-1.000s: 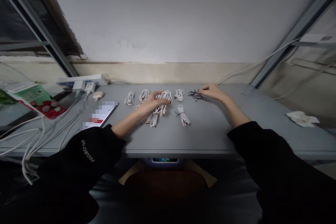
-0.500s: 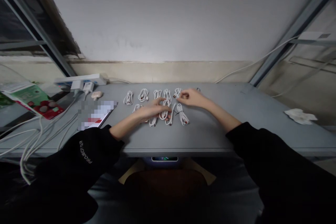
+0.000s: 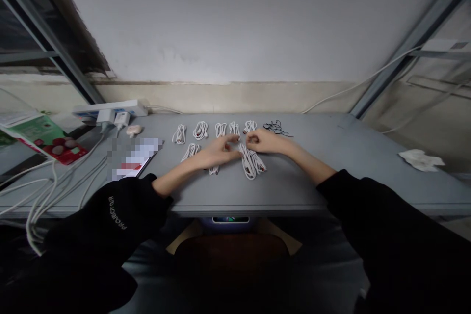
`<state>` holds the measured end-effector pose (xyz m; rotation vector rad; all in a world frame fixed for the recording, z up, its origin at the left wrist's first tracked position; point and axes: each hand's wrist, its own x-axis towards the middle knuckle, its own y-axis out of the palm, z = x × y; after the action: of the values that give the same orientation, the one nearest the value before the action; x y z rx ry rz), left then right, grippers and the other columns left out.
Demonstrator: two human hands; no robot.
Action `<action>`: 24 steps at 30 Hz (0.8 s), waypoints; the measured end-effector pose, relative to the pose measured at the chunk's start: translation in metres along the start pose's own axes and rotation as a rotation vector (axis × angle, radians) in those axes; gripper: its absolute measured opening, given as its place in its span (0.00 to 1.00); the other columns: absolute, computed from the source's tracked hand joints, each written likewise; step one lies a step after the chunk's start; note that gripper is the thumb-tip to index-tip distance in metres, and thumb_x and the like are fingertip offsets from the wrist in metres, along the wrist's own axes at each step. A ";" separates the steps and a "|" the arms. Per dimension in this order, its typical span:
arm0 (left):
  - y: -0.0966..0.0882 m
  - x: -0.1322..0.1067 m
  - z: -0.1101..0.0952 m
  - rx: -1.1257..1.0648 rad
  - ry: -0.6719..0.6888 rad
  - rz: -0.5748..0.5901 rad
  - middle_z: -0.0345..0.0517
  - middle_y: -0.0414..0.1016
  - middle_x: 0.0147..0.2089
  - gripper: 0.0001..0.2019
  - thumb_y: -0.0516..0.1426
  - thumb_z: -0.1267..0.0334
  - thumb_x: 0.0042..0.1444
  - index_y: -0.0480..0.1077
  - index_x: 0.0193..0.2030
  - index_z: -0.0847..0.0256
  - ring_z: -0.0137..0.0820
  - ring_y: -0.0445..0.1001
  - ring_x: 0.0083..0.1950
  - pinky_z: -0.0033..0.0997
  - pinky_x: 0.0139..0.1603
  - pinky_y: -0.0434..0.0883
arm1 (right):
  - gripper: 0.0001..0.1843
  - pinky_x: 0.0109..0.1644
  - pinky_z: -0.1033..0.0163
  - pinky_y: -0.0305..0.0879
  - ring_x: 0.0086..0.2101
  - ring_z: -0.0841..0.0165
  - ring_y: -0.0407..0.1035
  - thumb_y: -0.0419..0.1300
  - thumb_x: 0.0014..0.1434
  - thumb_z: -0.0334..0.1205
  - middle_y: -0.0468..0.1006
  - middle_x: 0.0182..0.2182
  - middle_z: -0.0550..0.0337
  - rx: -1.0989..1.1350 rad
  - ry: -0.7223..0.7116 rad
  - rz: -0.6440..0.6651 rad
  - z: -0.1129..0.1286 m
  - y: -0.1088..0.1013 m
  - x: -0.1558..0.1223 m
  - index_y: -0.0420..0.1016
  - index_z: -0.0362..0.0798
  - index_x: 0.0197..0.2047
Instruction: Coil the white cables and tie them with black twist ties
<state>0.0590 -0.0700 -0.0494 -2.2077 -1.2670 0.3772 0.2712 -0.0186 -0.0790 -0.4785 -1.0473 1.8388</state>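
Cable bundle [image 3: 250, 163], white and folded into long loops, lies flat on the grey worktop [image 3: 301, 181], near the middle and between the two hands. Right hand [image 3: 267, 141]: grip closed, fingertips pinched on the bundle's far end, apparently to keep the loops gathered. Whether anything else is pinched there is too small to tell. Left hand [image 3: 217, 153]: palm down, fingers stretched toward the same end and resting over a neighbouring coil. Whether its grip has closed on anything cannot be told. Other white coils [image 3: 200, 130] lie in a row along the far side, each apart from the next, probably so that none tangles. Black ties [image 3: 276, 128] lie just beyond the right hand, within easy reach. Power strip [image 3: 110, 108], printed booklet [image 3: 134, 157] and crumpled tissue [image 3: 420, 159] sit well apart at the sides.
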 end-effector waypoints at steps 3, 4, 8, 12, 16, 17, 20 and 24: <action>0.000 -0.002 -0.002 0.215 0.296 -0.021 0.52 0.72 0.58 0.18 0.60 0.62 0.57 0.71 0.55 0.58 0.39 0.70 0.57 0.44 0.57 0.68 | 0.06 0.25 0.64 0.50 0.20 0.73 0.57 0.59 0.52 0.38 0.65 0.17 0.67 0.006 -0.004 0.021 0.000 -0.001 0.000 0.68 0.49 0.25; 0.000 -0.004 -0.003 0.257 0.379 0.024 0.51 0.73 0.58 0.16 0.60 0.63 0.57 0.73 0.53 0.57 0.39 0.69 0.59 0.46 0.60 0.65 | 0.05 0.26 0.64 0.51 0.21 0.73 0.58 0.59 0.52 0.38 0.67 0.18 0.66 0.013 -0.003 0.032 0.000 -0.001 0.000 0.69 0.49 0.26; 0.005 -0.006 -0.004 0.381 0.525 0.170 0.49 0.75 0.55 0.10 0.60 0.65 0.57 0.76 0.46 0.56 0.38 0.69 0.60 0.47 0.63 0.61 | 0.02 0.27 0.64 0.54 0.22 0.71 0.62 0.59 0.51 0.37 0.70 0.19 0.65 0.018 0.012 0.046 -0.002 -0.004 0.001 0.71 0.49 0.28; 0.005 -0.003 0.004 0.418 0.528 0.145 0.48 0.78 0.47 0.08 0.56 0.62 0.60 0.76 0.40 0.58 0.35 0.74 0.51 0.41 0.56 0.66 | 0.02 0.26 0.64 0.54 0.21 0.71 0.61 0.58 0.50 0.33 0.68 0.18 0.66 0.019 -0.009 0.048 -0.005 -0.005 0.001 0.71 0.49 0.27; 0.002 0.001 0.008 0.490 0.480 0.119 0.46 0.76 0.38 0.10 0.56 0.58 0.60 0.74 0.34 0.61 0.33 0.73 0.42 0.36 0.48 0.67 | 0.04 0.24 0.65 0.53 0.20 0.73 0.59 0.57 0.50 0.32 0.66 0.17 0.67 0.060 -0.042 0.079 -0.007 -0.008 0.001 0.71 0.49 0.27; 0.001 0.001 0.008 0.497 0.467 0.124 0.46 0.76 0.37 0.10 0.56 0.58 0.60 0.73 0.34 0.61 0.32 0.73 0.40 0.35 0.47 0.66 | 0.04 0.23 0.66 0.53 0.19 0.73 0.59 0.57 0.50 0.32 0.66 0.16 0.67 0.080 -0.047 0.090 -0.008 -0.009 0.001 0.72 0.49 0.27; -0.001 0.001 0.006 0.494 0.423 0.125 0.45 0.75 0.35 0.08 0.54 0.62 0.60 0.72 0.33 0.61 0.31 0.71 0.37 0.33 0.43 0.65 | 0.05 0.21 0.67 0.51 0.17 0.74 0.57 0.56 0.52 0.32 0.63 0.14 0.69 0.179 -0.045 0.140 -0.009 -0.014 0.001 0.74 0.48 0.30; -0.001 0.001 0.005 0.510 0.360 0.083 0.44 0.72 0.31 0.08 0.52 0.67 0.57 0.70 0.29 0.61 0.30 0.67 0.33 0.32 0.38 0.62 | 0.04 0.18 0.68 0.52 0.14 0.75 0.57 0.57 0.55 0.34 0.64 0.13 0.70 0.316 0.015 0.099 -0.009 -0.021 0.000 0.73 0.48 0.32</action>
<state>0.0567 -0.0678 -0.0527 -1.7912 -0.7826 0.2792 0.2885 -0.0106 -0.0669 -0.3582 -0.7152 2.0394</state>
